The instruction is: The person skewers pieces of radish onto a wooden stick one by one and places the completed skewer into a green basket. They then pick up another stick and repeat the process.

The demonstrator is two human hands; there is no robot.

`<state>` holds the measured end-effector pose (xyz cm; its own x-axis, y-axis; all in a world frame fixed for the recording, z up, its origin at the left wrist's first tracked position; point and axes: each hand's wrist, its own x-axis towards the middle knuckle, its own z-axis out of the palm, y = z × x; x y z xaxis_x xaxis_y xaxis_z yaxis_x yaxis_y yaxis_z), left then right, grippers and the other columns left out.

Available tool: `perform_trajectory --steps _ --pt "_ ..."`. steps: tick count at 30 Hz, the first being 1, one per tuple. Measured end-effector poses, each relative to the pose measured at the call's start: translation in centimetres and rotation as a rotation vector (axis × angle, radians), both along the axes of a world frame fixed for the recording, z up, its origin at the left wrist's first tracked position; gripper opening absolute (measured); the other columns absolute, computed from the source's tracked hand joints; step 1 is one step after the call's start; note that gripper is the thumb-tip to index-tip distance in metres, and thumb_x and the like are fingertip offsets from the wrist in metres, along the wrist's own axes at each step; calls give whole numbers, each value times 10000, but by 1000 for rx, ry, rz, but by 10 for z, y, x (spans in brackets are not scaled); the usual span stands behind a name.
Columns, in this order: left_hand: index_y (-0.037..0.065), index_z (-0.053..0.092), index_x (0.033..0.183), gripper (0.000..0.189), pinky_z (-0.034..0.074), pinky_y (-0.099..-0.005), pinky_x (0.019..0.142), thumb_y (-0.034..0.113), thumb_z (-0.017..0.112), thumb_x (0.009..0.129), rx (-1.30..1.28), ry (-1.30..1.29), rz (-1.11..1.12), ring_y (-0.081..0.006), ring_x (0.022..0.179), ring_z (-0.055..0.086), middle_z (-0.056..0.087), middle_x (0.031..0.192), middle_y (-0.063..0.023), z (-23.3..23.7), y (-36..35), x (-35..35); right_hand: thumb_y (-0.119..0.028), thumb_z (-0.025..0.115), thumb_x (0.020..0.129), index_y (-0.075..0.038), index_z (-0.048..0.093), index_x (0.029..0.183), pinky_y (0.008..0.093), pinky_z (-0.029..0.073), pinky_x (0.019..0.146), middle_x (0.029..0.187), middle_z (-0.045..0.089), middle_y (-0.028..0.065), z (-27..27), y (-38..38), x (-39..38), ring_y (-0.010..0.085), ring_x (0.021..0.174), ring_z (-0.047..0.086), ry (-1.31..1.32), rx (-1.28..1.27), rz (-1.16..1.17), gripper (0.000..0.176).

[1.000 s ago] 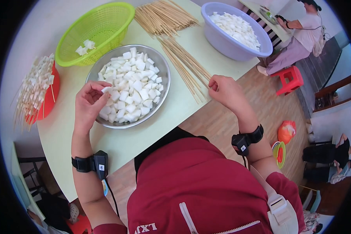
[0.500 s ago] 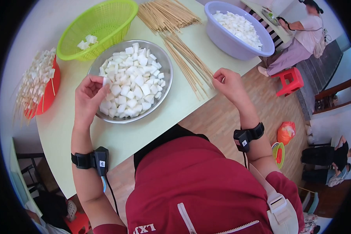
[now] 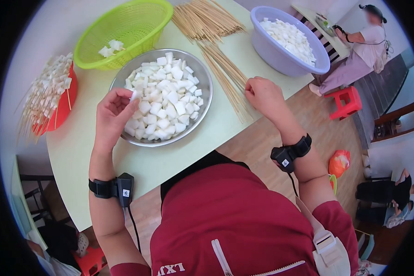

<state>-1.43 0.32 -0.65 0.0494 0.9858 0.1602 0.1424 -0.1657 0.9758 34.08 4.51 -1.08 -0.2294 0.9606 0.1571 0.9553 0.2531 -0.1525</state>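
My left hand (image 3: 115,115) pinches a white food chunk (image 3: 134,95) between thumb and fingertips, over the left rim of a round metal bowl (image 3: 206,103). White cut chunks (image 3: 163,99) are heaped in that bowl; their exact kind I cannot make out. My right hand (image 3: 265,97) is closed, palm down, at the near ends of loose bamboo skewers (image 3: 224,73) lying right of the bowl. Its fingers pinch the end of a skewer, partly hidden by the hand.
Behind the bowl are a green basket (image 3: 89,39) with a few white pieces and a bundle of skewers (image 3: 207,20). A purple basin (image 3: 280,62) of chunks stands right; filled skewers (image 3: 46,94) rest in a red container (image 3: 69,108) left. Other people are in the background.
The view has shifted slightly, moving the table things right in the picture. My left hand still pinches the chunk; my right hand has turned more palm down at the skewer ends.
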Motion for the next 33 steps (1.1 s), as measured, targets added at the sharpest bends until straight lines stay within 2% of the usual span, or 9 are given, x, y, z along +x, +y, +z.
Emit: perform_trajectory --steps 6,9,11,12,14,17,22,29,33 --pt "-12 562 952 144 459 -206 706 2 629 825 15 -39 -10 -83 772 568 602 858 -27 0 0 1 -137 598 676 19 626 706 428 491 618 649 592 189 22 19 -4 337 654 606 -115 -271 22 161" --pt "-14 558 965 151 466 -213 716 5 623 830 23 -75 8 -90 786 573 604 875 -37 -2 1 1 -137 625 667 21 617 705 368 471 520 566 580 128 24 28 18 262 540 581 184 -432 73 163" --pt "-15 555 973 156 470 -216 723 8 621 833 14 -93 34 -94 794 575 604 884 -42 -1 -1 1 -112 613 769 -19 575 758 216 339 386 620 568 36 18 19 31 64 459 484 719 -652 19 101" --pt "-17 554 981 161 474 -218 726 12 618 836 14 -96 32 -96 803 577 604 892 -44 0 -1 1 -112 613 769 -19 575 758 216 339 386 620 568 36 19 11 29 64 459 484 713 -658 32 101" --pt "-20 553 989 166 477 -220 728 17 615 840 17 -99 43 -98 811 579 604 900 -47 2 0 2 -94 585 812 -34 546 823 167 304 385 695 588 48 22 -12 25 42 458 455 1221 -787 1 73" --pt "-12 550 1017 177 480 -227 741 33 599 854 13 -76 81 -107 826 594 612 930 -47 -1 1 0 -21 531 817 -33 538 909 165 328 400 754 594 73 11 -38 6 39 492 478 1500 -856 152 93" --pt "-23 579 1034 193 505 -244 759 39 604 853 -6 -201 85 -122 841 611 629 949 -69 1 7 -4 5 508 826 -43 490 1022 162 364 409 741 581 41 19 -63 -41 52 509 517 1387 -913 253 202" --pt "-37 590 1019 204 524 -243 740 17 627 827 -35 -249 136 -141 807 631 645 907 -100 14 9 6 -132 479 940 -50 502 1186 165 340 433 624 496 -27 35 -72 -52 18 488 438 1044 -1040 359 260" --pt "-53 580 1016 205 532 -245 739 4 624 823 -17 -290 152 -156 816 638 642 914 -119 11 17 21 -127 484 939 -63 489 1233 170 319 455 577 446 -43 28 -76 -47 23 492 403 1091 -966 413 301"
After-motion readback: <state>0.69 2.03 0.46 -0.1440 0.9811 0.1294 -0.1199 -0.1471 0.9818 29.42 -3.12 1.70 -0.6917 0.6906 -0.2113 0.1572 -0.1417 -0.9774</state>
